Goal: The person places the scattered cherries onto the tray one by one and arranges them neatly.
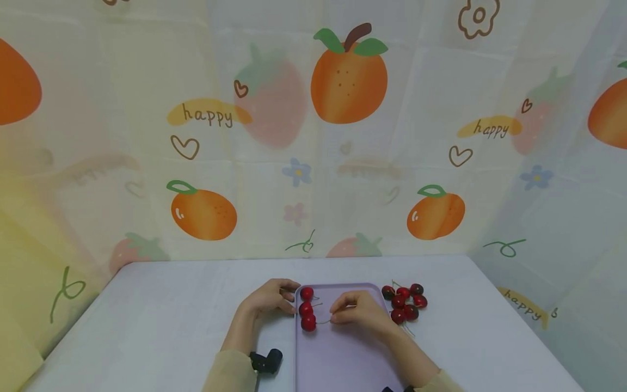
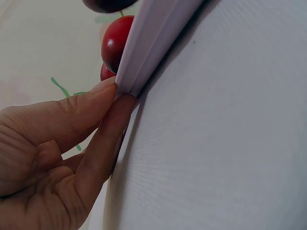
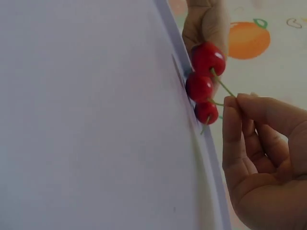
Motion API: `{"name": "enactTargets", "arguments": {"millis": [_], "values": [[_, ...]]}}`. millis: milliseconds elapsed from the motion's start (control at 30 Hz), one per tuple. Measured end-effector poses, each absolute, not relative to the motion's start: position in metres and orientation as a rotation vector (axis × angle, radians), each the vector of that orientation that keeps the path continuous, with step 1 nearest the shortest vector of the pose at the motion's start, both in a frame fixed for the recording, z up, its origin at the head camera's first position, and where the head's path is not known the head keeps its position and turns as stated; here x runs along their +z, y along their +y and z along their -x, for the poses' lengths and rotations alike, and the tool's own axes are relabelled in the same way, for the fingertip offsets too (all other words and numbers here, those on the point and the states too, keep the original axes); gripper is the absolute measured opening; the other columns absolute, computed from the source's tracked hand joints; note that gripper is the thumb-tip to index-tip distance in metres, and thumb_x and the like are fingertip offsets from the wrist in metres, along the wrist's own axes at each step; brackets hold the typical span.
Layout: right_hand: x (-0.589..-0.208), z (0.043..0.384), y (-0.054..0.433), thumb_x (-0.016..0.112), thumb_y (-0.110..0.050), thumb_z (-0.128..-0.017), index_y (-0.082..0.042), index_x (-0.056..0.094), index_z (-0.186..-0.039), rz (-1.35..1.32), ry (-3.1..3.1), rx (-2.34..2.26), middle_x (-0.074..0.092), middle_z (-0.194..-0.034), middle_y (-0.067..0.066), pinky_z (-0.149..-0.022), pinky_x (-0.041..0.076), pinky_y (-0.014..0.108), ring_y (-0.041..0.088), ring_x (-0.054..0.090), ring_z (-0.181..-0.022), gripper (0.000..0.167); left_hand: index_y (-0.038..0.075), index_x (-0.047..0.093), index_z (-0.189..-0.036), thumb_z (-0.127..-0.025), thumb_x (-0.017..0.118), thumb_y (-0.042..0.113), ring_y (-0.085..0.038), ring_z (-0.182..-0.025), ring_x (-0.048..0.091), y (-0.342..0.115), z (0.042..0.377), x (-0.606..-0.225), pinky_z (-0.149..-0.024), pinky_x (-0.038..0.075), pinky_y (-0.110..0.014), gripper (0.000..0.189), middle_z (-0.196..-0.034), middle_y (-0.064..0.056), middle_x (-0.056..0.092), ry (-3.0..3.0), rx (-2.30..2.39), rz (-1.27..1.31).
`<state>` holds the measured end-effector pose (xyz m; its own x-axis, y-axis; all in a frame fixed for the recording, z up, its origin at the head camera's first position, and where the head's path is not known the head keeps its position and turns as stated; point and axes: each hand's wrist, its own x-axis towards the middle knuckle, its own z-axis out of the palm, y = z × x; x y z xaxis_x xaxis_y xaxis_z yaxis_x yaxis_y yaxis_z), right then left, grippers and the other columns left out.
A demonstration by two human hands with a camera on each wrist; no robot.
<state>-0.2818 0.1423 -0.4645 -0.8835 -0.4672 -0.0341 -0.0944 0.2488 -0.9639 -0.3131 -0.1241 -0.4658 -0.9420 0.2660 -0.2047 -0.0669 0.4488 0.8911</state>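
Three red cherries stand in a row along the left side of a light purple tray. The thumb and index finger of my right hand pinch the stem tip of the nearest cherry; in the right wrist view that cherry is the top one. Beyond it are the middle cherry and the far cherry. At the tray's left edge is my left hand. Its thumb and finger pinch the tray rim, as the left wrist view shows, just beside the cherries.
A pile of several dark red cherries with stems lies on the white table, right of the tray and close to my right hand. A fruit-patterned cloth hangs behind the table.
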Motion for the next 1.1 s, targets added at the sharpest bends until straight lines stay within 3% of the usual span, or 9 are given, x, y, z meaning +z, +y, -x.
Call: {"name": "enactTargets", "arguments": {"millis": [933, 1100], "values": [[-0.474, 0.283, 0.136, 0.073, -0.005, -0.083, 0.015, 0.066, -0.102, 0.479, 2.106, -1.73, 0.072, -0.081, 0.001, -0.072, 0.058, 0.023, 0.007, 0.069, -0.074, 0.028, 0.005, 0.063, -0.127, -0.073, 0.078, -0.003, -0.02, -0.088, 0.058, -0.123, 0.311, -0.464, -0.075, 0.057, -0.028, 0.056, -0.113, -0.011, 0.064, 2.391, 1.493, -0.151], [-0.476, 0.284, 0.136, 0.073, -0.004, -0.083, 0.015, 0.066, -0.103, 0.465, 2.114, -1.744, 0.071, -0.081, 0.001, -0.072, 0.058, 0.023, 0.006, 0.068, -0.074, 0.028, 0.003, 0.063, -0.127, -0.072, 0.076, -0.006, -0.019, -0.085, 0.058, -0.123, 0.312, -0.464, -0.073, 0.056, -0.028, 0.057, -0.107, -0.012, 0.064, 2.372, 1.51, -0.153]]}}
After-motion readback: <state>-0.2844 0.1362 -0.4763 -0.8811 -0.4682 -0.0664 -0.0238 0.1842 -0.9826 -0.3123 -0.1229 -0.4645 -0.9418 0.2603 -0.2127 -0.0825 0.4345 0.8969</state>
